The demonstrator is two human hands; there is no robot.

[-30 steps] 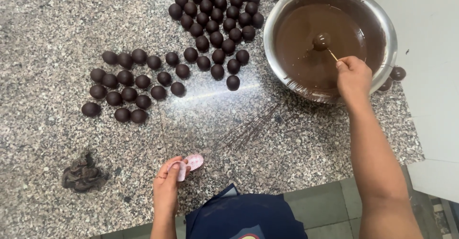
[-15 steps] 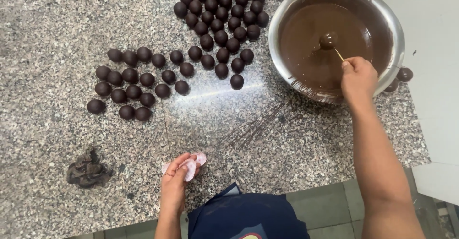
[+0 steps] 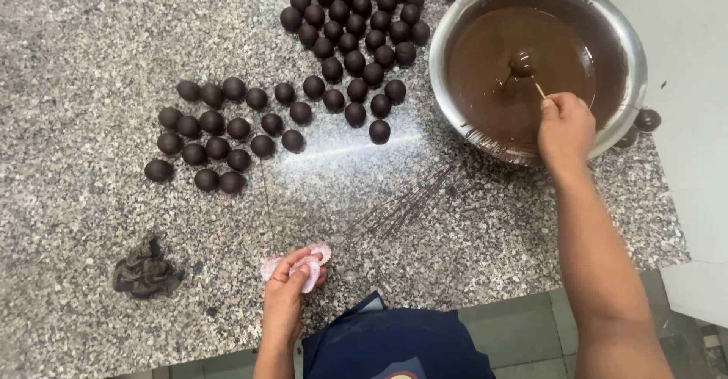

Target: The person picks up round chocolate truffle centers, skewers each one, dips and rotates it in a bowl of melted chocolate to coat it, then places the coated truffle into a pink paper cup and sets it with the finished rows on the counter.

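My right hand (image 3: 565, 129) grips a thin wooden stick (image 3: 538, 89) over the near rim of a steel bowl (image 3: 629, 38) of melted chocolate. A chocolate-coated ball (image 3: 522, 62) sits on the stick's tip, just above the liquid surface. My left hand (image 3: 288, 292) rests on the granite counter (image 3: 91, 53) near its front edge, fingers pinched on small pink paper cups (image 3: 311, 259). Several dark chocolate balls (image 3: 353, 45) lie in clusters on the counter left of the bowl.
A dark smear of chocolate (image 3: 145, 270) sits on the counter at the lower left. Thin chocolate drizzle lines (image 3: 413, 201) streak the counter between the bowl and my left hand. Two balls (image 3: 646, 120) lie behind the bowl's right side. A white surface (image 3: 682, 15) borders the right.
The ball on the stick has lifted out of the melted chocolate and my right hand has drawn slightly back. My left hand keeps hold of the pink paper cups.
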